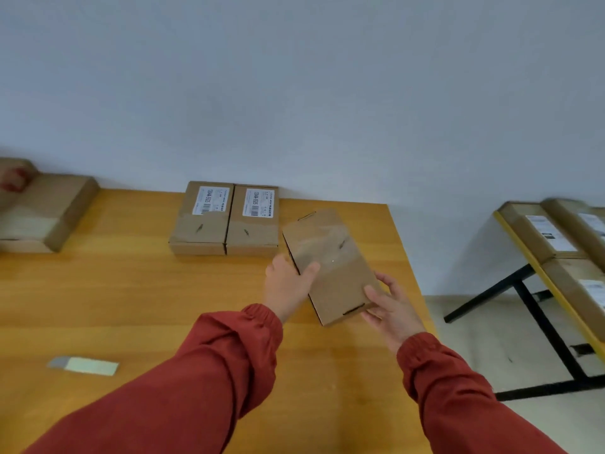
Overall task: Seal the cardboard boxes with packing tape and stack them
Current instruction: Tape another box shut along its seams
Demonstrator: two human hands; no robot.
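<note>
Over the right end of the desk (pixel 131 290): a small cardboard box (pixel 330 263) is held up between both hands, tilted, its long side running away from the person toward the wall.
Left hand (pixel 288 283): curled round the box's near-left edge, thumb on the top face, fingers hidden under it.
Right hand (pixel 393 309): cupping the near-right corner, thumb on top, fingers spread loosely underneath; a steadying hold more than a hard grip.
Box surface: a glossy band across the top looks like clear tape already laid down; I would judge that patch slicker than the bare card around it.
Weight: it is carried easily at arm's reach with relaxed fingers, so probably light, though its contents cannot be seen.
Stiffness: corrugated walls, firm at edges and corners, likely to give if squeezed mid-face.
Best hold: the two long edges or opposite corners, palms under, off the taped strip.
Sealed pair (pixel 226 221): two labelled boxes side by side against the wall, touching each other, just beyond the held one.
Likely next: setting it beside or on top of that pair.
Elsewhere: a flat carton (pixel 49 211) at far left, a pale block (pixel 85 365) near the front edge, more boxes on a side table (pixel 537 276).
</note>
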